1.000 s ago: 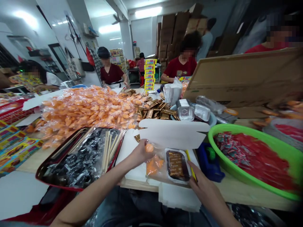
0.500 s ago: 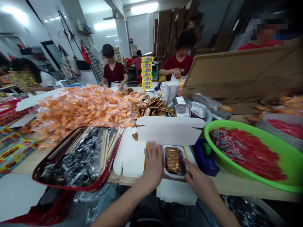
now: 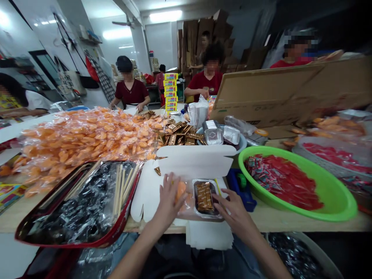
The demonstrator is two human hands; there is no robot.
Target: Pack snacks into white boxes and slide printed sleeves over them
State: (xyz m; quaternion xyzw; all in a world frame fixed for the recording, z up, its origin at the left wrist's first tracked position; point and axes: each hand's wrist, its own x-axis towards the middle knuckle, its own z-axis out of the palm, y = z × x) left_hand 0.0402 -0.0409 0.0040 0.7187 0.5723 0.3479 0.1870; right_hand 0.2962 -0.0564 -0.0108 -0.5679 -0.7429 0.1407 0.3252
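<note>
An unfolded white cardboard box (image 3: 200,161) lies before me with its lid flap raised. In its right part sits a clear plastic tray (image 3: 207,215) holding gold-wrapped packets (image 3: 204,195). Left of the tray is an orange piece in clear wrap (image 3: 182,192). My left hand (image 3: 169,199) is open at the left of that orange piece, fingers spread and partly covering it. My right hand (image 3: 234,209) is open beside the tray, its fingers apart and fingertips at the tray's right rim; whether they press on it I cannot tell.
A red-rimmed tray (image 3: 129,217) with dark wrapped packets and wooden sticks stands left. Behind it spreads a heap of orange wrapped pieces (image 3: 87,133). A green basin (image 3: 334,197) of red packets and a blue holder (image 3: 247,197) are at right. Several co-workers sit beyond.
My left hand has shifted left off the box's left part and spread its fingers, and the orange wrapped piece now shows. My right hand stays at the tray. The whole view has swung slightly.
</note>
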